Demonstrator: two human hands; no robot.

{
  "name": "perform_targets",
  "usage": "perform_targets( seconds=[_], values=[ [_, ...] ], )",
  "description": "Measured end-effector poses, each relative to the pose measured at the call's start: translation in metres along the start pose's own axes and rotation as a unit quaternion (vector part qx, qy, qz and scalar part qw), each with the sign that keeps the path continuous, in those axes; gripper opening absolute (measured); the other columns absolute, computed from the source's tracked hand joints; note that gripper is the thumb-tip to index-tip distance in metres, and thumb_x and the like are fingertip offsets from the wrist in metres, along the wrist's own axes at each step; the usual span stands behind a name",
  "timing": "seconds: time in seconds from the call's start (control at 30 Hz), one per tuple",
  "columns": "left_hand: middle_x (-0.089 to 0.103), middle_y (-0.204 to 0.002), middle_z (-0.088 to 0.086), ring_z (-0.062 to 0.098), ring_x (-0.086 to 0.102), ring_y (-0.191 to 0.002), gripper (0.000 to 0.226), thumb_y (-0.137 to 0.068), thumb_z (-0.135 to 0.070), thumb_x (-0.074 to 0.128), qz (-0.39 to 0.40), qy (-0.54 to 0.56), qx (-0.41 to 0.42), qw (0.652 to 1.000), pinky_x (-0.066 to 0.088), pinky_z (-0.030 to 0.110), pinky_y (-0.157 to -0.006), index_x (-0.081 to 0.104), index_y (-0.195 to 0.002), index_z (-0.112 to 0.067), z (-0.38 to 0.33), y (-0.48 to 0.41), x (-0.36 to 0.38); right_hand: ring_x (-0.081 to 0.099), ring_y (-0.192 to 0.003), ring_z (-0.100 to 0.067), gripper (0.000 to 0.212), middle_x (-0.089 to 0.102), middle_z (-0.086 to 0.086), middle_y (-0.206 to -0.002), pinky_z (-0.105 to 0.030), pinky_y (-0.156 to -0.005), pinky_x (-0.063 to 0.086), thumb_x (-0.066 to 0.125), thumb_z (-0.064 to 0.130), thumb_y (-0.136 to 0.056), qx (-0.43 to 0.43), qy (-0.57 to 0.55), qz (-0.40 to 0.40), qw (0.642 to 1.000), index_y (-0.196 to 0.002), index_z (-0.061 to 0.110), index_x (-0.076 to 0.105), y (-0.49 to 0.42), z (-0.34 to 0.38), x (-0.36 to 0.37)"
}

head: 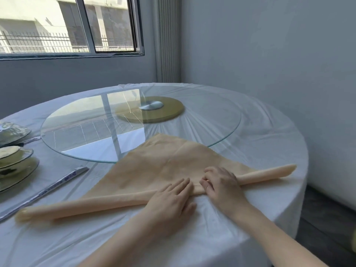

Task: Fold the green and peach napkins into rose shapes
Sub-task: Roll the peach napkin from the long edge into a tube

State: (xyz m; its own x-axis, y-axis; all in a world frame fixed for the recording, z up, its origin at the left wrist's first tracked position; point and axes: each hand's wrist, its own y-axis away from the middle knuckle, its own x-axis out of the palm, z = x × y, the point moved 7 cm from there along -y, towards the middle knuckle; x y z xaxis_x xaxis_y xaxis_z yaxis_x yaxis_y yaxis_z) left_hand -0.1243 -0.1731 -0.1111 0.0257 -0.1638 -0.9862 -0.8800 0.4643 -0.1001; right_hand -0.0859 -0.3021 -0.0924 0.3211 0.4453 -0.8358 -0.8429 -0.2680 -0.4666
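A peach napkin (163,162) lies on the white tablecloth as a triangle, its tip pointing away over the edge of the glass turntable. Its near edge is rolled into a long tube that runs from the lower left to the right. My left hand (171,199) lies flat with straight fingers on the middle of the roll. Beside it, my right hand (221,185) rests on the roll with its fingers curled over the rolled edge. No green napkin is in view.
A round glass turntable (212,116) on a tan base (173,110) fills the table's middle. Stacked glass plates (13,162) sit at the left edge, with wrapped chopsticks (48,189) next to them. The table's rim drops off at the right, near a grey wall.
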Motion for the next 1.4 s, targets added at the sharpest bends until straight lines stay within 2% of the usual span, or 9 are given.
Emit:
perform_targets(
  seconds=[0.17,0.33,0.47,0.6,0.77,0.97,1.13,1.3,1.4],
  values=[
    [-0.003,-0.158,-0.007,0.004,-0.008,-0.143,0.109,-0.058,-0.073,-0.027,0.011,-0.021,0.0,1.0,-0.007,0.019,-0.11,0.002,-0.151,-0.022,0.0,0.002,0.005,0.025,-0.141,-0.015,0.098,0.032,0.0,-0.151,-0.034,-0.113,0.008,-0.015,0.071,-0.078,-0.039,0.055,0.128,0.99,-0.14,0.019,0.04,0.022,0.015,0.011],
    [-0.007,-0.156,-0.01,0.0,-0.019,-0.134,0.114,-0.056,-0.075,-0.033,-0.005,-0.004,0.01,1.0,-0.011,0.02,-0.108,0.002,-0.15,-0.022,0.001,0.001,0.005,-0.01,-0.143,-0.005,0.119,-0.004,0.007,-0.158,-0.025,-0.111,-0.011,-0.033,0.079,-0.049,-0.001,0.062,0.231,0.971,-0.149,0.025,0.001,0.031,-0.003,0.014],
    [-0.005,-0.151,-0.011,0.002,-0.011,-0.137,0.105,-0.065,-0.074,-0.027,-0.01,-0.001,0.0,1.0,-0.007,0.024,-0.111,0.005,-0.15,-0.02,0.0,0.002,0.005,-0.013,-0.142,-0.005,0.117,-0.008,0.009,-0.157,-0.026,-0.112,-0.011,-0.032,0.081,-0.048,-0.01,0.074,0.263,0.962,-0.149,0.03,-0.002,0.031,-0.014,0.013],
    [0.057,-0.132,-0.001,0.01,0.052,-0.122,0.071,-0.097,-0.054,0.008,-0.007,-0.048,-0.007,0.999,0.047,0.034,-0.092,0.059,-0.126,-0.014,0.005,0.002,0.007,-0.019,-0.142,-0.014,0.076,-0.014,0.015,-0.155,-0.044,-0.113,-0.013,-0.011,0.077,-0.067,0.02,0.094,0.284,0.954,-0.14,0.055,-0.007,0.031,-0.038,0.005],
    [0.062,-0.125,-0.004,0.008,0.058,-0.115,0.068,-0.098,-0.051,0.01,-0.02,-0.063,-0.009,0.998,0.052,0.028,-0.085,0.063,-0.121,-0.016,0.005,0.002,0.009,-0.022,-0.141,-0.022,0.061,-0.015,0.018,-0.154,-0.055,-0.11,-0.015,0.0,0.076,-0.072,0.055,0.11,0.301,0.946,-0.133,0.065,-0.006,0.03,-0.071,-0.005],
    [0.06,-0.128,-0.003,0.01,0.056,-0.117,0.066,-0.098,-0.052,0.013,0.009,-0.067,-0.006,0.998,0.029,0.025,-0.098,0.061,-0.124,-0.015,0.005,0.003,0.009,-0.021,-0.142,-0.021,0.058,-0.014,0.019,-0.154,-0.051,-0.112,-0.013,-0.003,0.08,-0.07,0.073,0.103,0.285,0.95,-0.127,0.069,-0.008,0.03,-0.096,-0.012],
    [0.056,-0.133,0.0,0.01,0.048,-0.124,0.068,-0.098,-0.054,0.012,0.019,-0.056,-0.016,0.998,0.025,0.023,-0.1,0.056,-0.129,-0.014,0.006,0.005,0.01,-0.017,-0.143,-0.022,0.095,-0.015,0.016,-0.154,-0.05,-0.113,-0.01,-0.023,0.089,-0.047,0.097,0.119,0.277,0.948,-0.136,0.059,-0.008,0.029,-0.121,-0.021],
    [-0.011,-0.149,-0.017,0.0,-0.013,-0.138,0.105,-0.06,-0.074,-0.03,0.006,-0.021,-0.013,1.0,-0.01,0.019,-0.11,0.0,-0.15,-0.028,0.004,0.007,0.003,-0.012,-0.144,-0.015,0.11,-0.013,0.009,-0.156,-0.042,-0.116,-0.005,-0.03,0.088,-0.042,0.12,0.127,0.285,0.942,-0.142,0.047,-0.011,0.027,-0.139,-0.026],
    [-0.006,-0.155,-0.017,0.005,-0.01,-0.143,0.099,-0.062,-0.071,-0.021,0.009,-0.022,-0.034,0.999,-0.009,0.027,-0.112,0.002,-0.15,-0.032,0.002,0.006,0.0,-0.016,-0.143,-0.017,0.108,-0.017,0.007,-0.156,-0.048,-0.113,-0.012,-0.029,0.084,-0.048,0.136,0.146,0.273,0.941,-0.145,0.038,-0.014,0.023,-0.133,-0.028]
  ],
)
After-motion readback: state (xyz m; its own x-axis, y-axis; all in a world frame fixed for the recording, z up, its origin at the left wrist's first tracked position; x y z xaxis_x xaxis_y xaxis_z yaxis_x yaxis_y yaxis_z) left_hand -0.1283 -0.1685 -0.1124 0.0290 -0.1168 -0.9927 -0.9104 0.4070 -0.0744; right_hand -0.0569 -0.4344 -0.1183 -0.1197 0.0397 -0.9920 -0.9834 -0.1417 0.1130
